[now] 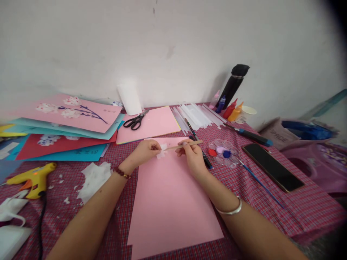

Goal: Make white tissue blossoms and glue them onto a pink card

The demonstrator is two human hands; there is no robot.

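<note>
My left hand (145,151) is closed in a pinch on a small piece of white tissue (162,151) over the far end of a pink paper sheet (170,206). My right hand (191,155) is closed round a thin wooden stick (187,145), whose left tip meets the tissue. Both hands hover just above the pink sheet, close together. A black pen (207,162) lies right beside my right hand.
Scissors (135,121) rest on another pink sheet behind. Stacked coloured papers (62,137) lie left, with a yellow glue gun (35,178) and torn tissue (93,178). On the right are a paint palette (223,151), a brush (257,180), a phone (272,167), paint bottles (231,108) and a black flask (233,85).
</note>
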